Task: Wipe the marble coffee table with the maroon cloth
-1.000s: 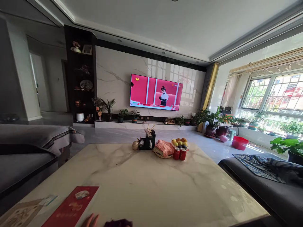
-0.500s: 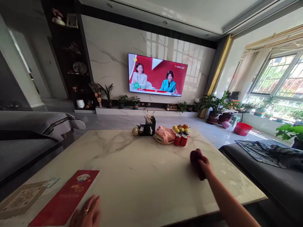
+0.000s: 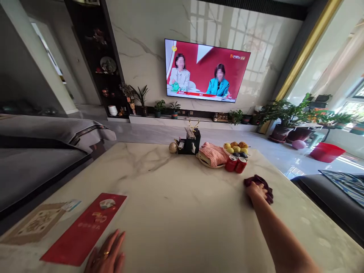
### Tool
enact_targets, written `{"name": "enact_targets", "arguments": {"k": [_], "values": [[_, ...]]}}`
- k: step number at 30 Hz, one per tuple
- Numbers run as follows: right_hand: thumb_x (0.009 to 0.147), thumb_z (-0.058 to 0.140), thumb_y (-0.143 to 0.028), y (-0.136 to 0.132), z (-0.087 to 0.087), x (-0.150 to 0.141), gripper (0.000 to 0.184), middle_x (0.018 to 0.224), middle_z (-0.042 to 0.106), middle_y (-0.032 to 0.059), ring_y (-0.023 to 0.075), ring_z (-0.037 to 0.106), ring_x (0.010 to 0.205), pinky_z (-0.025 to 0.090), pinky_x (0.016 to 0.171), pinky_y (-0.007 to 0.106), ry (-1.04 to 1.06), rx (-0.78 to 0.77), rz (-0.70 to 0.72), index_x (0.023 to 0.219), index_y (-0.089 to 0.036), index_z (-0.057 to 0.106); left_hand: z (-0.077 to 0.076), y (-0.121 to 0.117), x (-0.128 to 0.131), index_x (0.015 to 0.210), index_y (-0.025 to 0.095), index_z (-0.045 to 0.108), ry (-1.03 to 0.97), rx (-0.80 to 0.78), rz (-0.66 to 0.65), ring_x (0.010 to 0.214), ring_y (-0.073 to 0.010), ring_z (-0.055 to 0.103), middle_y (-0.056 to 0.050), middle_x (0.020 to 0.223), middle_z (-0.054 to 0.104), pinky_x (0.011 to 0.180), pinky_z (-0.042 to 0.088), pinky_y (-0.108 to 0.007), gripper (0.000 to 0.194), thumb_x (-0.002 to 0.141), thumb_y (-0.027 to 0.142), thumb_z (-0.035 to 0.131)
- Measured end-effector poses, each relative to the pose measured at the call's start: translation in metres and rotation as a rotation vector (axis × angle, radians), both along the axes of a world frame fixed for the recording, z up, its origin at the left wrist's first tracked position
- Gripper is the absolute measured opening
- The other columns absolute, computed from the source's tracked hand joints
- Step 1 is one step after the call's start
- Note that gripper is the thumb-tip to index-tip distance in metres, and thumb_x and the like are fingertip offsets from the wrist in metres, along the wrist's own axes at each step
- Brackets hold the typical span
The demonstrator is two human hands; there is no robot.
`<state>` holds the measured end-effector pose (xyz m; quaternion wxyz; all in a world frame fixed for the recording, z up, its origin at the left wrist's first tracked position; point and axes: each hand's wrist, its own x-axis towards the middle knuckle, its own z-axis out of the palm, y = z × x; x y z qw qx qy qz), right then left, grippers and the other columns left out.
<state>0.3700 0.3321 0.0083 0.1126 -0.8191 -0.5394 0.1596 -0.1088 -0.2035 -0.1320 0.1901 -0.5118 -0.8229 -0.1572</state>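
Note:
My right hand reaches far across the white marble table and presses a dark maroon cloth flat on the top, just this side of two red cans. My left hand lies flat with fingers spread at the near edge, touching the corner of a red booklet. A ring shows on one finger.
At the table's far end stand a black organiser, a plate with a pink cloth and a fruit bowl. A beige card lies at the near left. Grey sofas flank the table; a TV and potted plants line the far wall.
The view has tipped down and moved closer. My right hand came into view with the maroon cloth and slid right along the far side; my left hand stayed by the red booklet.

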Motion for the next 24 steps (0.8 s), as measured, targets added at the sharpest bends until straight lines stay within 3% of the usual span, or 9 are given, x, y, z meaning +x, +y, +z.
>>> {"name": "enact_targets", "arguments": {"k": [7, 13, 18, 21, 24], "values": [[0.103, 0.052, -0.027, -0.048, -0.015, -0.185, 0.051, 0.172, 0.036, 0.0204, 0.0416, 0.045, 0.149, 0.047, 0.110, 0.058, -0.111, -0.005, 0.439, 0.153, -0.030, 0.064, 0.012, -0.001, 0.012, 0.158, 0.023, 0.057, 0.052, 0.050, -0.039, 0.148, -0.0310, 0.060, -0.013, 0.163, 0.062, 0.120, 0.044, -0.059, 0.056, 0.105, 0.036, 0.042], [0.104, 0.045, -0.025, -0.081, -0.006, -0.309, 0.060, 0.177, 0.029, 0.0207, 0.0399, 0.045, 0.149, 0.047, 0.109, 0.051, -0.144, 0.019, 0.707, 0.164, -0.028, 0.052, 0.022, -0.004, 0.024, 0.159, 0.022, 0.056, 0.047, 0.053, -0.020, 0.152, -0.0269, 0.055, -0.010, 0.166, 0.060, 0.126, 0.035, -0.052, 0.054, 0.106, 0.031, 0.045], [0.100, 0.055, -0.028, -0.123, 0.003, -0.360, 0.068, 0.182, 0.024, 0.0150, 0.0392, 0.042, 0.153, 0.045, 0.116, 0.051, -0.143, 0.049, 0.953, 0.167, -0.031, 0.047, 0.027, -0.003, 0.030, 0.166, 0.020, 0.046, 0.086, 0.111, -0.017, 0.152, -0.0253, 0.054, -0.011, 0.164, 0.062, 0.130, 0.030, -0.049, 0.060, 0.106, 0.026, 0.048], [0.096, 0.063, -0.030, -0.164, 0.003, -0.372, 0.072, 0.183, 0.025, 0.0099, 0.0388, 0.039, 0.156, 0.042, 0.121, 0.050, -0.121, 0.063, 1.151, 0.166, -0.037, 0.049, 0.029, -0.003, 0.032, 0.173, 0.019, 0.031, 0.081, 0.158, 0.008, 0.153, -0.0292, 0.053, -0.018, 0.168, 0.055, 0.126, 0.038, -0.051, 0.068, 0.108, 0.030, 0.048], [0.093, 0.068, -0.029, -0.214, 0.005, -0.373, 0.075, 0.184, 0.024, 0.0107, 0.0401, 0.038, 0.157, 0.038, 0.125, 0.052, -0.094, 0.072, 1.337, 0.166, -0.037, 0.050, 0.032, -0.003, 0.033, 0.176, 0.021, 0.022, 0.005, 0.190, 0.026, 0.155, -0.0330, 0.051, -0.022, 0.173, 0.045, 0.122, 0.044, -0.054, 0.070, 0.111, 0.033, 0.045]]}}
